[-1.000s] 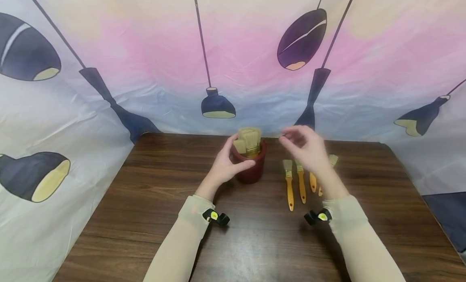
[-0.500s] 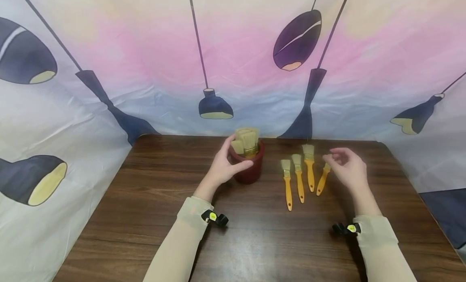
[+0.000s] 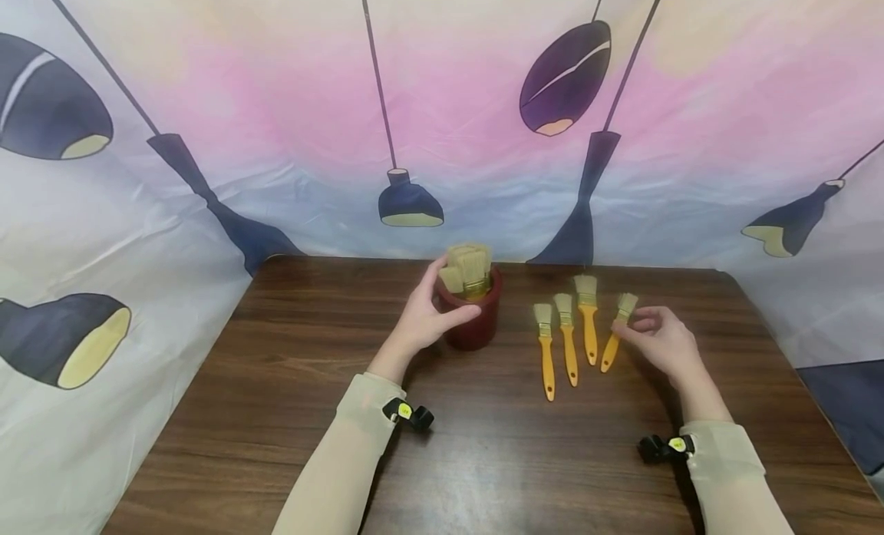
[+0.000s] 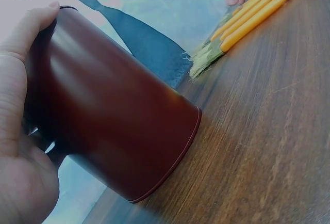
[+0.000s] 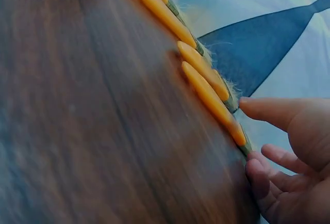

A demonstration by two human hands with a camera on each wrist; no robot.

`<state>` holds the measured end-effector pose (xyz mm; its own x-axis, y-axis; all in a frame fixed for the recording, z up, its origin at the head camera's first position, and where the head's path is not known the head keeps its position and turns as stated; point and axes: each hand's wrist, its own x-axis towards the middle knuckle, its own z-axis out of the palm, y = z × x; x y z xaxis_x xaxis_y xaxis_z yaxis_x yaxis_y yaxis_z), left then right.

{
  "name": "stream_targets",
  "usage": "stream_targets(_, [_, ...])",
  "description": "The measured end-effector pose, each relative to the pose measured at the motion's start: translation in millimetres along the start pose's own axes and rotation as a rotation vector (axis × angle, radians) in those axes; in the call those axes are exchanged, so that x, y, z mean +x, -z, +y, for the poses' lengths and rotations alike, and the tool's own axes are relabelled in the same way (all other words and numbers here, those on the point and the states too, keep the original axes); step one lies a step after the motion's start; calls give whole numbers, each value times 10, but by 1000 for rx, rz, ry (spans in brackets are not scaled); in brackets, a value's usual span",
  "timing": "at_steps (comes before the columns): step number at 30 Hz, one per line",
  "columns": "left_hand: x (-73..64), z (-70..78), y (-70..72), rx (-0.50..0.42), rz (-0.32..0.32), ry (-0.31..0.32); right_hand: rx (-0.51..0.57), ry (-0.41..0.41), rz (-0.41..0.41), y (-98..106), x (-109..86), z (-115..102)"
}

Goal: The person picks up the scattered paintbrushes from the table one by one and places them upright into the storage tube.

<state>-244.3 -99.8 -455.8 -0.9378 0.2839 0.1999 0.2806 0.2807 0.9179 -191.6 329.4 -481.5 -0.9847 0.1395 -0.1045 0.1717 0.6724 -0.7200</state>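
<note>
My left hand [image 3: 423,311] holds the dark red cylindrical cup [image 3: 478,328] from its left side, thumb across the front. Several paintbrushes [image 3: 473,265] stand in this cup, pale bristles up. To its right, paintbrushes with orange handles lie in a row, bristles toward the back. My right hand [image 3: 666,341] is at the rightmost paintbrush [image 3: 609,356], which tilts to the right. In the right wrist view, thumb and fingers [image 5: 259,175] stand apart on either side of that brush's metal band.
The other brushes in the row are a left one [image 3: 548,366], a second [image 3: 569,356] and a wider third [image 3: 590,329]. All lie on the brown wooden table [image 3: 311,381]. A cloth backdrop [image 3: 290,120] printed with lamps hangs behind its back edge.
My right hand has moved right and toward me, from above the row near the cup to the rightmost paintbrush. The left hand stays at the cup; the brushes lie as before.
</note>
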Motion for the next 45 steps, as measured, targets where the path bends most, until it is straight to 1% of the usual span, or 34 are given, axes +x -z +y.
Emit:
stream_targets(4, [-6,14,6,3,-3,4,6,-14,-51,10,0,15])
stream_targets(10, [8,8,12,9,3,-15,-6,14,-80,29,16,29])
stream_targets(13, [15,-1,7,6,3,-21,-2,28,-82,49,20,52])
stream_targets(17, [20,-5,-5,-1,0,-25,-19,37,-63,77,-2,69])
stream_targets(22, [17,17,-8,-20,-3,-31,-48,25,-54,116,-25,58])
stream_targets(29, [22,2,-6,-21,-3,-37,-43,26,-32,112,-7,70])
stream_targets(38, [29,-20,3,-40,-1,-53,46,58,15,94,51,110])
stream_targets(41, [27,-21,0,-45,-2,-54,87,88,40,104,39,55])
stream_targets(45, [26,-27,-7,-38,-3,-49,120,139,90,126,-4,-87])
